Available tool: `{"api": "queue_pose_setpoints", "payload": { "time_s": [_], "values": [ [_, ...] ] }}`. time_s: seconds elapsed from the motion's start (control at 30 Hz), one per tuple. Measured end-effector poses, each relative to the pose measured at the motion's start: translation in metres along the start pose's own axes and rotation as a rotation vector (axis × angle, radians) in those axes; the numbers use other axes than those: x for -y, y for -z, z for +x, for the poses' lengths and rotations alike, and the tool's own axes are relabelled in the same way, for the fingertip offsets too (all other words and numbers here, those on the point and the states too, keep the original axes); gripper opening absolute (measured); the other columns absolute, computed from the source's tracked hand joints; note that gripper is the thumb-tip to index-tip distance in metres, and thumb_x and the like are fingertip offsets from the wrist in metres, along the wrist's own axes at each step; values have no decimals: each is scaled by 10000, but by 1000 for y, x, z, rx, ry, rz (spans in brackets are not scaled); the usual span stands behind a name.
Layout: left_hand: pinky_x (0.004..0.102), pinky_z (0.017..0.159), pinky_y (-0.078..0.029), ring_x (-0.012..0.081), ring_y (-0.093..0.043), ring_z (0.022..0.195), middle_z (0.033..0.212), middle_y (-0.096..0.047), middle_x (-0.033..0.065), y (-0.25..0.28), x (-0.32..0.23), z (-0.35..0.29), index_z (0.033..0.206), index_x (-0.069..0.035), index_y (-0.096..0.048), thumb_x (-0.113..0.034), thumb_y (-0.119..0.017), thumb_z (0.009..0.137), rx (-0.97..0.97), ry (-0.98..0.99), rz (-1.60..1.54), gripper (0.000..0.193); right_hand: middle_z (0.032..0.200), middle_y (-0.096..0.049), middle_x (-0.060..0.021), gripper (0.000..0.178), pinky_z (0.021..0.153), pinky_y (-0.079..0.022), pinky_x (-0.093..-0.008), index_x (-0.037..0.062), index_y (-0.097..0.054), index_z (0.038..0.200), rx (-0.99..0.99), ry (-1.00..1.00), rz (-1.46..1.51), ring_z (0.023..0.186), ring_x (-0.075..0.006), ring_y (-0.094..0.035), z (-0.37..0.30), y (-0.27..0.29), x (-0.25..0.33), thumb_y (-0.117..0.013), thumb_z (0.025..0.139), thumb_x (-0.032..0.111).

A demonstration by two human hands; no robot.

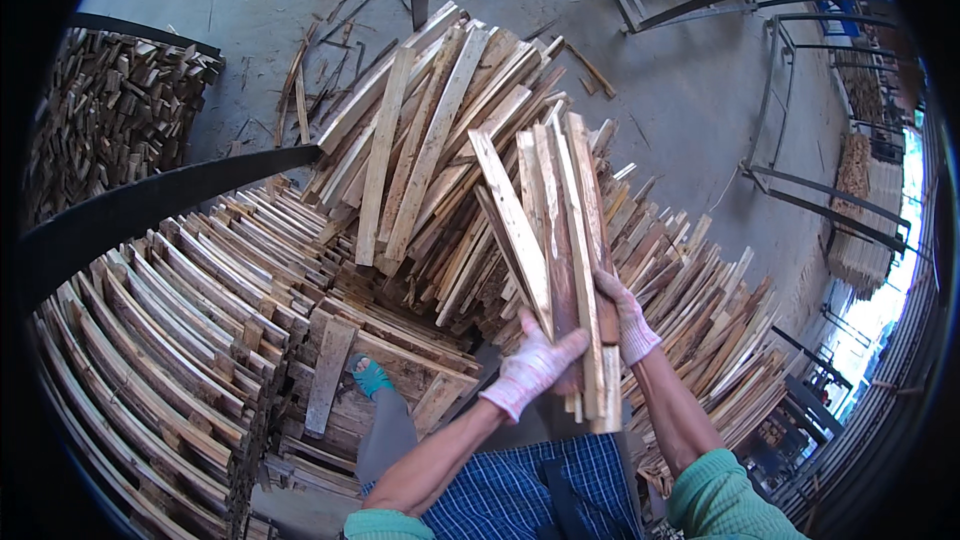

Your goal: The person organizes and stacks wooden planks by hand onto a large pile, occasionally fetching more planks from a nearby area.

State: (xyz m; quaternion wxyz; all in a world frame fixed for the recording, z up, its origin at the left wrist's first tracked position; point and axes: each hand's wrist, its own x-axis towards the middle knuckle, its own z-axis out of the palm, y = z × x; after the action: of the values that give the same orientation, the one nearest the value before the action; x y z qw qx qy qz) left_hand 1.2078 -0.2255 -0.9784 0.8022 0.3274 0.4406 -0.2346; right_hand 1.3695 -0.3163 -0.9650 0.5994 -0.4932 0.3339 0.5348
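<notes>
Between my two gloved hands is a bundle of several rough wooden slats [562, 230], held upright in front of my body. My left hand [535, 362] grips the bundle's lower left side, thumb across the front. On the right edge, my right hand [628, 318] is wrapped round the slats, its fingers partly hidden behind them. One slat [512, 215] leans out to the left at the top. Just beyond the bundle lies a heap of loose slats [430, 130], pointing in many directions.
Neatly layered boards [150, 340] form a stack at left. More slats [690, 330] lie piled at right. A dark metal bar [180, 185] crosses the left side. Metal frames [690, 10] stand on the grey floor [690, 90]. Scraps [330, 70] litter the far floor.
</notes>
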Motion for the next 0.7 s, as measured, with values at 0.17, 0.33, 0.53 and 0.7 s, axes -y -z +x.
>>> {"api": "queue_pose_setpoints", "payload": {
  "time_s": [0.17, 0.33, 0.53, 0.7],
  "values": [
    [398, 1109, -443, 319, -480, 1341, 1472, -400, 257, -65, 8, -68, 1474, -27, 375, -273, -886, 788, 49, -29, -18, 1456, 1523, -433, -190, 1034, 1133, -446, -426, 129, -151, 1623, 105, -17, -143, 1333, -333, -517, -70, -6, 12, -788, 811, 187],
    [436, 1149, -406, 296, -466, 1354, 1512, -358, 177, -73, -2, -127, 1555, -127, 222, -157, -843, 812, 47, -144, -515, 1299, 1548, -417, -158, 942, 1173, -374, -386, 124, -230, 1611, -23, -63, -175, 1399, -288, -450, -120, -34, -2, -768, 839, 145],
    [525, 1031, -528, 343, -584, 1254, 1404, -565, 184, -20, 37, -56, 1476, -64, -419, -456, -742, 891, 48, 161, -1109, 775, 1481, -469, -138, 884, 1088, -449, -366, 117, -220, 1600, -3, -162, -540, 1305, -236, -522, -66, -29, -24, -723, 934, 407],
    [440, 1040, -497, 296, -579, 1258, 1424, -552, 162, -25, 59, -44, 1543, -77, -329, -555, -639, 940, 39, 127, -655, 830, 1373, -584, -165, 848, 968, -570, -421, 123, -260, 1577, -22, -406, -148, 1157, -279, -652, -64, 18, -35, -729, 931, 408]
  ]
}}
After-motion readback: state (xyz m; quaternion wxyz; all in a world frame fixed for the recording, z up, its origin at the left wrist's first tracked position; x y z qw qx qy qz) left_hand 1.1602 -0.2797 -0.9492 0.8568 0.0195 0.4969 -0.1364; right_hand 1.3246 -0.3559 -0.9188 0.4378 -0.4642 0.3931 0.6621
